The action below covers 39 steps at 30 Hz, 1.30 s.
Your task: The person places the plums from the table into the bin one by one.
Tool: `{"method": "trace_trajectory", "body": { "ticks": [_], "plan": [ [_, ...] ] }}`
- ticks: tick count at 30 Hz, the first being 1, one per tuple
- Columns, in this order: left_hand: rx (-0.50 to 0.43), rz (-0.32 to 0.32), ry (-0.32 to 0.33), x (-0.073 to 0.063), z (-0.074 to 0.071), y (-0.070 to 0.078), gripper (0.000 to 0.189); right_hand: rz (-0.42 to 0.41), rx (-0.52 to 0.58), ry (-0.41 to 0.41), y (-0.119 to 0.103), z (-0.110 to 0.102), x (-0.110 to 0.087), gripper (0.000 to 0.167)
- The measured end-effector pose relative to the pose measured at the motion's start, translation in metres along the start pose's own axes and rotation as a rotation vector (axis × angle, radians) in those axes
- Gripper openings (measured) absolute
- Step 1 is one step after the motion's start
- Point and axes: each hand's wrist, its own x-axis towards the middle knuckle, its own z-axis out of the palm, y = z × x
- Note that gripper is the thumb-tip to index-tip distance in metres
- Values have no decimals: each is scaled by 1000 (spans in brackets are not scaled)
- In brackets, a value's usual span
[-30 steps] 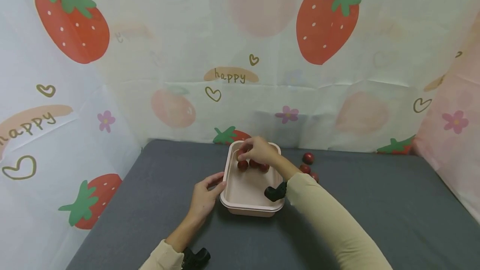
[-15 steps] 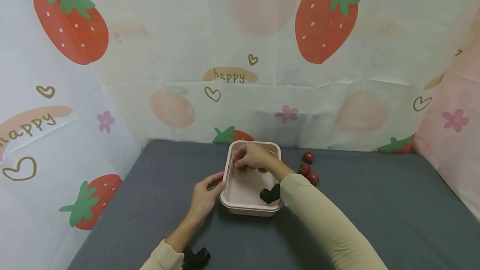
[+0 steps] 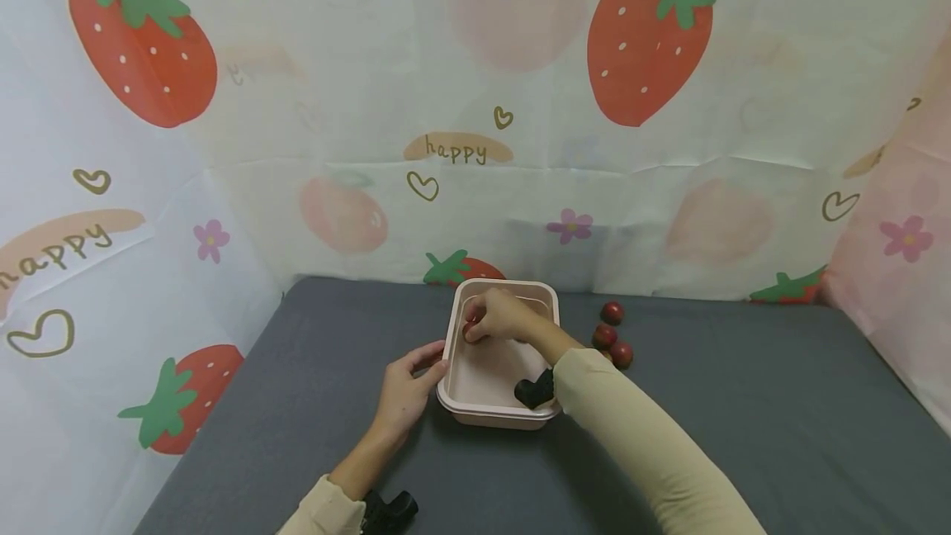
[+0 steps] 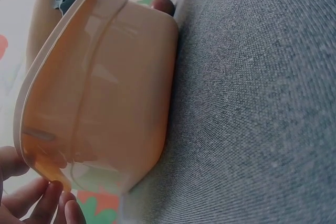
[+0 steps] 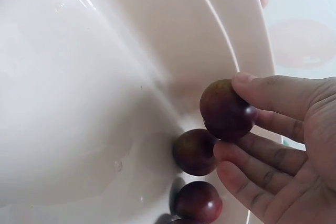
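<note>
A pale pink plastic container [image 3: 496,412] stands on the table, its left rim gripped by my left hand [image 3: 404,390]. In the left wrist view, the fingers [image 4: 46,200] curl at the rim's corner with the thumb close by. My right hand [image 3: 507,317] is inside the container, at its left wall. It pinches a dark red plum [image 5: 226,111] between thumb and fingers. Just below that plum, a second plum [image 5: 195,152] and a third plum [image 5: 199,202] lie on the container floor, with part of another at the frame edge. In the head view the right hand hides these.
Several more plums [image 3: 621,354] lie in a loose group on the grey tablecloth [image 3: 728,403], right of the container. Behind the table hangs a curtain [image 3: 446,213] with strawberry prints. Black wrist mounts [image 3: 535,391] stick out from both wrists.
My right hand has gone lower and slightly nearer inside the container with the plum, covering the plums that showed there before. The left hand has stayed at the rim.
</note>
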Motion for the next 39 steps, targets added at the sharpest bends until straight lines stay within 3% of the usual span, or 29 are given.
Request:
{"method": "trace_trajectory", "body": {
  "ticks": [8,27,35,39],
  "plan": [
    [1,3,-1,0,0,0,34,-22,-11,-7,1,-1,0,9],
    [3,18,-9,0,0,-1,34,7,17,-1,0,1,-1,15],
    [6,1,-7,0,-1,1,34,52,15,6,-3,-1,-3,28],
    [14,-2,-7,-1,0,1,34,69,66,-1,-7,-8,-6,29]
  ]
}}
